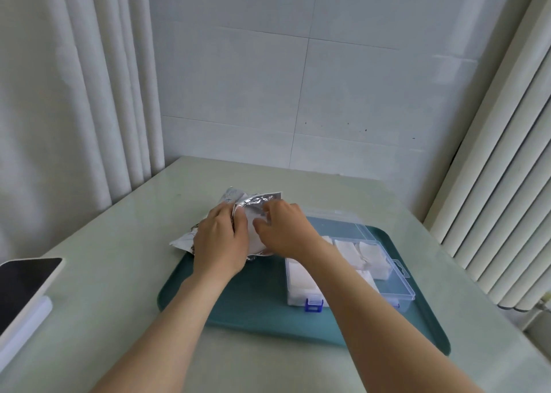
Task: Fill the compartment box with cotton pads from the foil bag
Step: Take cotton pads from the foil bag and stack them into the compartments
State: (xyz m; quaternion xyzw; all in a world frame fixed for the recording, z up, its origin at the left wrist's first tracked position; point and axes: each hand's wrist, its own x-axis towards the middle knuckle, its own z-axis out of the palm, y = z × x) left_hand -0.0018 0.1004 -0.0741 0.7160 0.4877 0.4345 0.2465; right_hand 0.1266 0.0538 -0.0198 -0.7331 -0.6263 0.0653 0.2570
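A plain indoor room, home or clinic unclear: white wall tiles [298, 79], pale pleated curtains [74, 94] left, ribbed cream radiator [507, 198] right, glossy pale-green tabletop [119, 273].

foil bag [253, 204] left of compartment box [384, 261]
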